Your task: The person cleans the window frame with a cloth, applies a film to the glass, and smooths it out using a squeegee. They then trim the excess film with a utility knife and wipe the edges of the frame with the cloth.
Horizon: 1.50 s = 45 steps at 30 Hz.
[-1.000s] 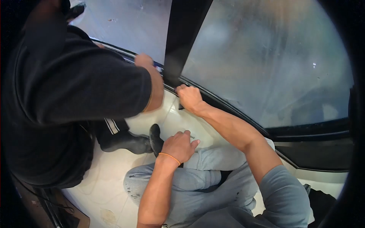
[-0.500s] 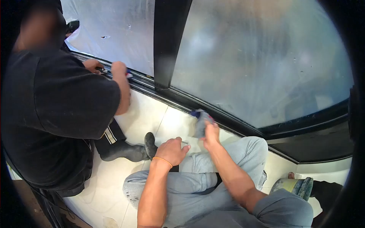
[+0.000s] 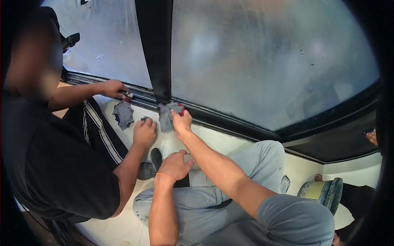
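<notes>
A crumpled grey cloth with a red edge (image 3: 167,118) is in my right hand (image 3: 182,122), its fingers closed on it. The cloth lies against the black window frame (image 3: 163,92), at the foot of the upright post. My left hand (image 3: 174,165), with an orange band at its wrist, is lower down over my bent leg. Its fingers are curled around a thin object too small to make out.
At the left a co-worker in black (image 3: 61,156) reaches to the door track (image 3: 139,98). A second grey cloth (image 3: 123,115) lies on the pale floor (image 3: 102,227) beside it. A bucket (image 3: 322,192) and another person's hand (image 3: 371,136) are at the right.
My right hand has moved left along the frame with the cloth. The co-worker has leaned back, one hand now lower near the floor. The view has shifted a little.
</notes>
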Available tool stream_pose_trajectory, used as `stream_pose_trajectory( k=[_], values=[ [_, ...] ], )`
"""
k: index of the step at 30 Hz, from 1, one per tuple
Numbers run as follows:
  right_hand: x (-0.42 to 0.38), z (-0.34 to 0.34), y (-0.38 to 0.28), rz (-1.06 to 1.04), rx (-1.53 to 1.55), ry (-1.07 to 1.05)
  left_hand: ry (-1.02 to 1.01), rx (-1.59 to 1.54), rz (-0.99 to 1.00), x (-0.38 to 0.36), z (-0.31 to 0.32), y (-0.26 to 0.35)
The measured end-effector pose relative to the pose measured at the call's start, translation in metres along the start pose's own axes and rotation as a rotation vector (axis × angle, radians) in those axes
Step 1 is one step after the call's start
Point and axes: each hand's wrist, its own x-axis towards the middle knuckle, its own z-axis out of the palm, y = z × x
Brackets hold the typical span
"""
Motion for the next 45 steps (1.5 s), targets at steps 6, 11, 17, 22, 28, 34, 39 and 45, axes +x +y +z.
stream_pose_trajectory(
  k=[6, 11, 17, 22, 28, 34, 39, 45],
  values=[
    [-0.023, -0.151, 0.034, 0.367, 0.641, 0.217, 0.004, -0.028, 0.004, 0.003, 0.006, 0.003],
    [0.006, -0.185, 0.006, 0.309, 0.316, 0.912, 0.029, 0.006, -0.008, -0.001, 0.007, 0.003],
    [0.046, -0.181, 0.033, 0.109, 0.089, 0.796, 0.014, -0.015, 0.016, 0.002, 0.007, -0.002],
    [0.046, -0.136, 0.048, -0.029, -0.501, 0.738, 0.018, -0.022, 0.042, 0.002, 0.007, 0.004],
    [0.035, -0.048, 0.038, -0.076, -0.327, 0.514, 0.058, 0.016, 0.068, 0.004, 0.008, 0.000],
    [0.001, -0.009, 0.002, 0.233, 0.282, -0.056, 0.027, 0.015, 0.023, 0.009, 0.009, -0.004],
    [-0.035, -0.135, 0.011, 0.030, 0.475, 0.381, 0.016, 0.022, 0.015, 0.010, 0.010, -0.003],
    [0.009, -0.182, -0.001, 0.052, 0.700, 0.679, 0.022, 0.014, 0.046, 0.004, 0.013, -0.001]
  ],
)
